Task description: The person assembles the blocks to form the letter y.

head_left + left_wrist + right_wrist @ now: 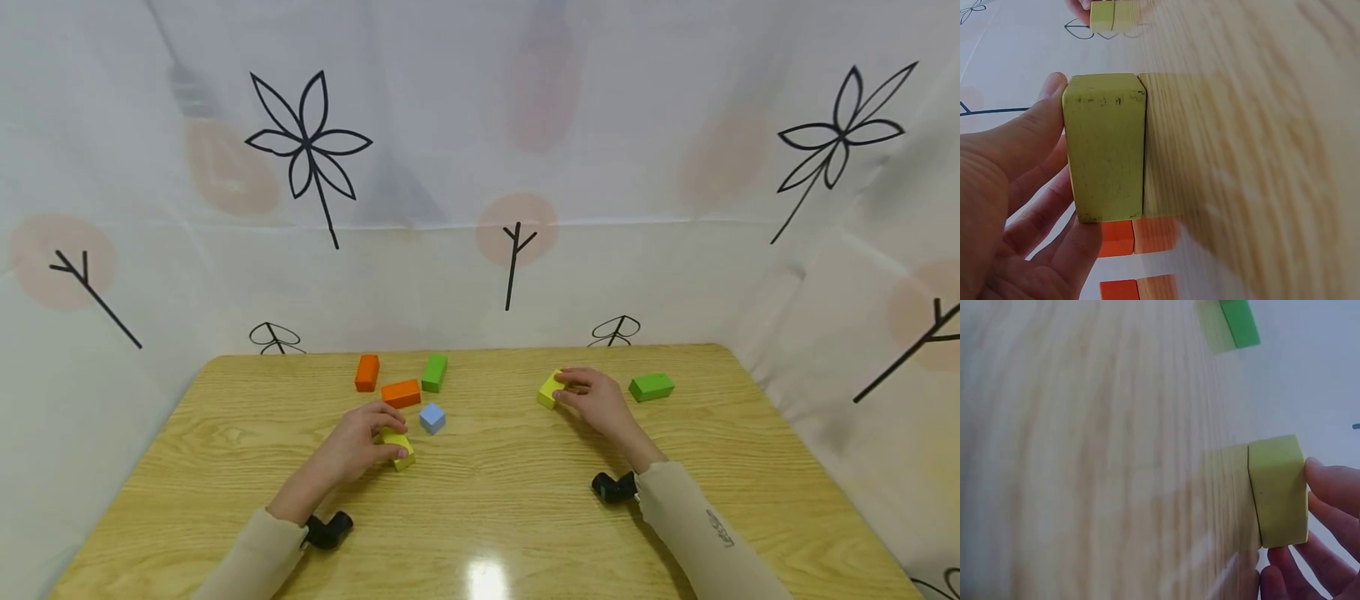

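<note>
My left hand [358, 446] pinches a yellow block [400, 452] lengthwise on the table, thumb at one end and fingers at the other. In the left wrist view this yellow block [1107, 153] shows small dark scuffs along its edges. Farther back on the right, my right hand [600, 406] grips a second yellow block [549, 392] between thumb and fingers. The right wrist view has that yellow block [1279, 494] resting on the wood. Close to the left hand lie a small blue cube [432, 418] and an orange block [401, 393].
Another orange block [367, 373] and a green block [434, 373] lie toward the back left of the wooden table [487, 500]. A second green block [652, 387] sits to the right of the right hand. Behind the table hangs a patterned white cloth [420, 275].
</note>
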`<action>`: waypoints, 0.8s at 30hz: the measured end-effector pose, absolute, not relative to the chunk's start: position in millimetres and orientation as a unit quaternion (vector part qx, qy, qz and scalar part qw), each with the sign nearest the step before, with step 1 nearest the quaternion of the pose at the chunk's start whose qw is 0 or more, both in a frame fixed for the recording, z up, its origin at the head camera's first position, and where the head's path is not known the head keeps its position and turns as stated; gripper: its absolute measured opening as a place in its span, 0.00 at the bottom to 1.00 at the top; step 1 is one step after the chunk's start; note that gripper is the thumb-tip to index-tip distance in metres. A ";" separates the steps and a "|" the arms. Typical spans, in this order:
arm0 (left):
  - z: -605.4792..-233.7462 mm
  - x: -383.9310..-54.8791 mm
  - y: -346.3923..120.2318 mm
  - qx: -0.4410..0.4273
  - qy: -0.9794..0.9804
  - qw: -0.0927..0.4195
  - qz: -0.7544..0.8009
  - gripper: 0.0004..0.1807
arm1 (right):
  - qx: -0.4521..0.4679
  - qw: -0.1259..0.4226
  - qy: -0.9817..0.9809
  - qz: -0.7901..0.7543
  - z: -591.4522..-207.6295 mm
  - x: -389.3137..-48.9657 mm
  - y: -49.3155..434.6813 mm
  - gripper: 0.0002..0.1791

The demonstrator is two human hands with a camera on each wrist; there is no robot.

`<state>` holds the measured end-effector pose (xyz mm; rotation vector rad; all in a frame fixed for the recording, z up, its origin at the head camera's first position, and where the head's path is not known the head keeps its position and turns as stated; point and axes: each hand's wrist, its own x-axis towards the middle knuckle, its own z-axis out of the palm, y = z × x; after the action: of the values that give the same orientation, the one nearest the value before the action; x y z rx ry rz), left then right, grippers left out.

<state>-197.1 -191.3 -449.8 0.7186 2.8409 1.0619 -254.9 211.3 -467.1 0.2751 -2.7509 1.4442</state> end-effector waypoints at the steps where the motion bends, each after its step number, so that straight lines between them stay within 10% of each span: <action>1: -449.7 -197.2 -191.3 0.230 0.911 0.013 0.341 0.13 | 0.087 0.009 -0.881 0.464 -466.7 -254.5 211.3 0.20; 24: -446.6 -196.6 -189.9 0.220 0.914 0.023 0.339 0.13 | 0.121 0.011 -0.885 0.450 -463.3 -241.0 191.5 0.17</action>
<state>-196.6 -189.9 -446.6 0.6825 2.8306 1.0495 -241.0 191.5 -463.3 0.3788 -2.7610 1.4028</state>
